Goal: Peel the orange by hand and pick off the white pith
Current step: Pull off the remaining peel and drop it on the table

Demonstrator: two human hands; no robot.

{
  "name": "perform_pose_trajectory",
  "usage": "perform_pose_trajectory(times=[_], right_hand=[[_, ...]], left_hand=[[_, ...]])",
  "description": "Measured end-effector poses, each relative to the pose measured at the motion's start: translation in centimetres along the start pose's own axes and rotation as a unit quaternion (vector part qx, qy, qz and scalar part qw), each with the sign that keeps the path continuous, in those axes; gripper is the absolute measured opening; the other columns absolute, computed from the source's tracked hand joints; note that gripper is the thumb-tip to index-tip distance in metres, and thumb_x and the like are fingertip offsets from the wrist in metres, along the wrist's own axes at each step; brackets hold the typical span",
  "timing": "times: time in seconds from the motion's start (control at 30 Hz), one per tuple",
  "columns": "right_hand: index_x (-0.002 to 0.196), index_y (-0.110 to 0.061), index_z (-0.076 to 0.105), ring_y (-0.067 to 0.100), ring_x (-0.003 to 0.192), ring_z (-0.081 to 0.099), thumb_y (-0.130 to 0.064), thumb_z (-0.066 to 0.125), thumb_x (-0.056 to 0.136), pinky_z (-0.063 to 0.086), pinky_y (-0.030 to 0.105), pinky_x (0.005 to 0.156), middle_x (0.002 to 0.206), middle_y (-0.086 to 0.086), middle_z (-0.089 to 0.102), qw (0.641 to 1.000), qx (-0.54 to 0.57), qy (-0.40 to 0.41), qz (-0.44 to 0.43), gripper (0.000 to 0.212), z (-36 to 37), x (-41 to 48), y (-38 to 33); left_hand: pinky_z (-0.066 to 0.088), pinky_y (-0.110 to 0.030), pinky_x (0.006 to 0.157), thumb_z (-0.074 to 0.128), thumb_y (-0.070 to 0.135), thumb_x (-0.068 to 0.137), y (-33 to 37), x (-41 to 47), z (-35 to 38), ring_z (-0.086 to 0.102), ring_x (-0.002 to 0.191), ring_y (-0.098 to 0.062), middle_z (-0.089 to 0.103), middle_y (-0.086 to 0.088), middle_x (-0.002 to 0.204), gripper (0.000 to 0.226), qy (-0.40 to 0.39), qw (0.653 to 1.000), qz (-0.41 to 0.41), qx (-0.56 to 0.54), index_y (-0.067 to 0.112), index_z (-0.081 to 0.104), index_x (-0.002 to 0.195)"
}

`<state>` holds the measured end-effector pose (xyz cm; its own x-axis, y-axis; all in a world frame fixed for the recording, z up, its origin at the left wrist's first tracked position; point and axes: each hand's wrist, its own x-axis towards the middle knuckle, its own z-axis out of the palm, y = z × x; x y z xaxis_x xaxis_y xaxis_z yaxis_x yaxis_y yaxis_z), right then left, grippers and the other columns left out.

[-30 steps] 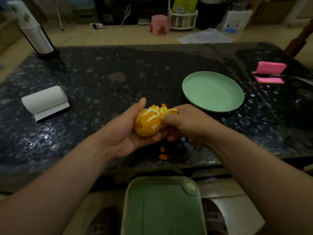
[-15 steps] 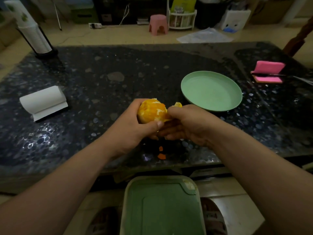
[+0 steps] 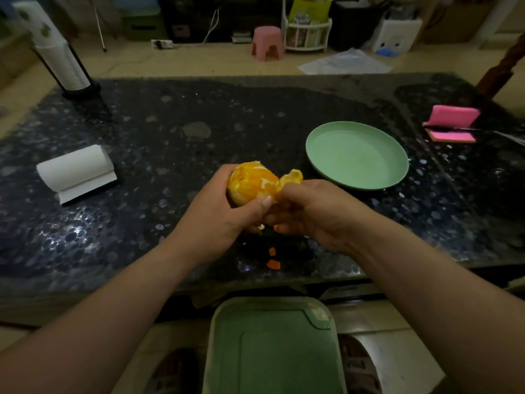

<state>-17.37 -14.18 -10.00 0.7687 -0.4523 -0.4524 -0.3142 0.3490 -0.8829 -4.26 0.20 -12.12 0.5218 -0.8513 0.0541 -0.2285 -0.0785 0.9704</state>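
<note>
Left hand (image 3: pixel 218 211) curled round the half-peeled orange (image 3: pixel 251 184) above the dark table (image 3: pixel 170 155), right hand (image 3: pixel 315 211) pinching a peel flap (image 3: pixel 291 177), green plate (image 3: pixel 356 155) just beyond, peel scraps (image 3: pixel 273 263) below

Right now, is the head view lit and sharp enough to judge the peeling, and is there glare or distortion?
Head view: dim, yet the half-peeled orange in the left hand and the curled peel strip held by the right hand read clearly. Head view: bright glints speckle the dark pebble-patterned tabletop, strongest front left. Head view: wide-angle bending bows the table's far edge.
</note>
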Motion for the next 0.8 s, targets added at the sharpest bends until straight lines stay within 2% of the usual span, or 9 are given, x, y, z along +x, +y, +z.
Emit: perform_pose_trajectory(times=[0.1, 0.3, 0.47, 0.57, 0.67, 0.8], right_hand=[[0.093, -0.003, 0.071, 0.018, 0.070, 0.075, -0.007, 0.053, 0.101, 0.058, 0.024, 0.056, 0.080, 0.011, 0.074, 0.998, 0.059, -0.001, 0.015, 0.020, 0.5, -0.2, 0.3], [0.078, -0.002, 0.071, 0.014, 0.058, 0.068, 0.006, 0.056, 0.095, 0.055, 0.022, 0.053, 0.066, 0.010, 0.071, 0.998, 0.002, 0.044, -0.038, 0.024, 1.2, 0.1, 0.9], [0.089, 0.004, 0.076, 0.019, 0.065, 0.068, 0.002, 0.061, 0.094, 0.055, 0.025, 0.057, 0.069, 0.012, 0.073, 0.989, -0.099, 0.044, -0.098, 0.015, 0.9, 0.1, 0.9], [0.091, 0.002, 0.076, 0.021, 0.069, 0.070, -0.003, 0.062, 0.096, 0.057, 0.027, 0.060, 0.080, 0.018, 0.076, 0.985, -0.121, 0.038, -0.113, 0.016, 0.6, 0.0, 0.6], [0.101, 0.002, 0.075, 0.020, 0.074, 0.073, -0.007, 0.060, 0.100, 0.057, 0.027, 0.060, 0.090, 0.016, 0.079, 0.991, -0.091, 0.024, -0.097, 0.018, 0.6, -0.2, 0.3], [0.112, 0.000, 0.072, 0.026, 0.092, 0.080, -0.016, 0.056, 0.105, 0.058, 0.029, 0.065, 0.101, 0.017, 0.080, 0.998, -0.034, -0.018, -0.048, 0.023, 0.6, -0.3, 0.2]], left_hand=[[0.063, -0.033, 0.067, 0.081, 0.034, 0.090, -0.1, 0.0, 0.4, 0.075, 0.092, -0.017, 0.071, 0.003, 0.110, 0.048, 0.012, 1.000, 0.001, 0.015, 0.031, 0.056, 0.131], [0.062, -0.029, 0.062, 0.083, 0.037, 0.087, 0.1, -0.1, 0.0, 0.073, 0.086, -0.010, 0.069, 0.009, 0.104, 0.050, 0.006, 0.995, 0.028, 0.092, 0.039, 0.055, 0.129], [0.063, -0.035, 0.060, 0.081, 0.032, 0.091, 0.1, -0.1, -0.4, 0.076, 0.077, -0.023, 0.072, -0.003, 0.102, 0.047, 0.000, 0.999, -0.007, 0.035, 0.032, 0.057, 0.131], [0.064, -0.040, 0.062, 0.079, 0.033, 0.091, 0.4, 0.2, -0.4, 0.077, 0.077, -0.028, 0.074, -0.009, 0.100, 0.044, 0.009, 0.999, -0.032, -0.018, 0.023, 0.058, 0.128], [0.062, -0.035, 0.062, 0.075, 0.043, 0.085, 0.5, 0.3, -0.2, 0.076, 0.077, -0.027, 0.075, -0.010, 0.102, 0.051, 0.021, 0.996, -0.051, -0.063, 0.019, 0.060, 0.127], [0.062, -0.035, 0.065, 0.076, 0.049, 0.083, 0.3, 0.2, 0.3, 0.076, 0.082, -0.028, 0.076, -0.002, 0.102, 0.051, 0.023, 0.998, -0.043, -0.049, 0.025, 0.061, 0.125]])
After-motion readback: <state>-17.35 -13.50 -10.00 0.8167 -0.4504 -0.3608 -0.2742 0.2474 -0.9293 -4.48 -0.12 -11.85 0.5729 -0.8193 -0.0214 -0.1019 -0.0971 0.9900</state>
